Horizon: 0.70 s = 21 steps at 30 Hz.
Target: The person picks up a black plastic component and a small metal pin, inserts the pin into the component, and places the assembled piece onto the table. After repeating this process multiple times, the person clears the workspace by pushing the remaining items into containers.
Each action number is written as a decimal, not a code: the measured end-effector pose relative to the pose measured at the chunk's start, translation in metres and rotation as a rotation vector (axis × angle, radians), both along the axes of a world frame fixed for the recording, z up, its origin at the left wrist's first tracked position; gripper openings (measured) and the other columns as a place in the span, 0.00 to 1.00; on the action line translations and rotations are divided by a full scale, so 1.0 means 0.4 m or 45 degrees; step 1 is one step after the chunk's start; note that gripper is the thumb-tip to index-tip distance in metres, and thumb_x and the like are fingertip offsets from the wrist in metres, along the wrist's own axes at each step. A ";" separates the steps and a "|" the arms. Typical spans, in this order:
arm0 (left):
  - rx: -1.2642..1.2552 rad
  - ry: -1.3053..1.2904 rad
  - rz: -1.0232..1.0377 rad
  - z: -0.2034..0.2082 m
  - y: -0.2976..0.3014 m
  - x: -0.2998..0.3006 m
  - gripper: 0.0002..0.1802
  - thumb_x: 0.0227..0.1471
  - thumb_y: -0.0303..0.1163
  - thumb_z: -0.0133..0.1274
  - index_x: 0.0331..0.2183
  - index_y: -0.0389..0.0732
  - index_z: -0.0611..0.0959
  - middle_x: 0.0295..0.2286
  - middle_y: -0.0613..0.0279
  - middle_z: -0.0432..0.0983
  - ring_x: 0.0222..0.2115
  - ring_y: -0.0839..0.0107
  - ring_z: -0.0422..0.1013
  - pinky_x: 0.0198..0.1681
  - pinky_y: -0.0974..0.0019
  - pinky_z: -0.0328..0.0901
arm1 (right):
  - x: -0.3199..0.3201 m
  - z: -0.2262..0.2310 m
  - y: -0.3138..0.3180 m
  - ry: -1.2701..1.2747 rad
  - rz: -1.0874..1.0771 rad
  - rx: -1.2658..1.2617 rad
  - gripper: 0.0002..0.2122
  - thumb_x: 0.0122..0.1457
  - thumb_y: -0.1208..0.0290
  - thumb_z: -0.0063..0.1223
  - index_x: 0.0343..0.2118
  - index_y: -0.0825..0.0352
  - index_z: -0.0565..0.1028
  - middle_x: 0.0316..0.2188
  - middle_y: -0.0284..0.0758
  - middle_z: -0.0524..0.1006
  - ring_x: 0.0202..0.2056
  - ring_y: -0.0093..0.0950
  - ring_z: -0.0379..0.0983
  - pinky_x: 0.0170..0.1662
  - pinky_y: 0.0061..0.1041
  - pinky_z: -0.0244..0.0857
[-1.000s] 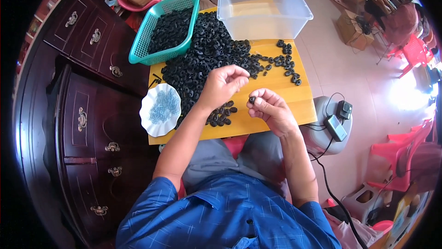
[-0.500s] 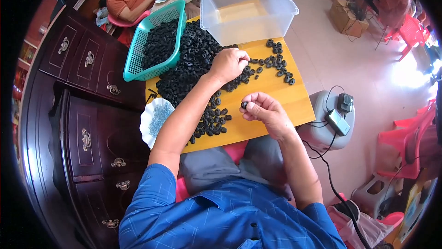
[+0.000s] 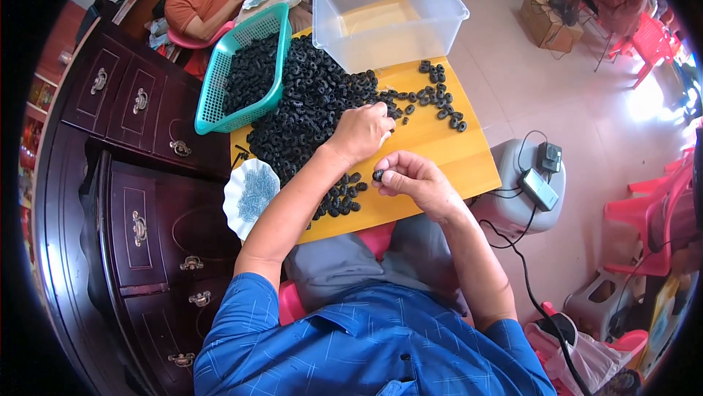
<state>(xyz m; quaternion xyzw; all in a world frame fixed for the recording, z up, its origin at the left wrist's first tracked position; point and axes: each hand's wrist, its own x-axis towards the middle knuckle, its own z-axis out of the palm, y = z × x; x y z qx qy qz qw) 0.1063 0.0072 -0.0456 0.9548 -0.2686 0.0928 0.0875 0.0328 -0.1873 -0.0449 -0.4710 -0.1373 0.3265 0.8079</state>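
Observation:
My right hand pinches a small black ring-shaped part between thumb and fingertips, just above the yellow tabletop. At the right edge of a large heap of black ring-shaped parts, my left hand has its fingers curled inward; whatever they hold is hidden. Partly behind my left forearm lies a smaller group of the same parts. Others are scattered in a loose cluster toward the right edge of the table.
A green mesh basket of black parts borders the heap. Behind it stands a clear plastic bin. A white scalloped bowl holds thin clear pieces. Dark drawers flank the left; a grey stool carries cabled devices. Another person sits beyond.
My left hand has drawn back toward me, away from the far parts. The right hand has shifted slightly left and nearer me, still pinching the black part.

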 end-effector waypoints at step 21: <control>-1.751 0.579 0.264 0.043 0.012 -0.258 0.04 0.55 0.22 0.54 0.34 0.36 0.83 0.25 0.70 0.77 0.23 0.84 0.72 0.28 0.77 0.68 | -0.006 0.017 0.006 0.015 -0.062 -0.051 0.08 0.66 0.68 0.55 0.44 0.66 0.74 0.37 0.33 0.80 0.38 0.21 0.77 0.45 0.22 0.70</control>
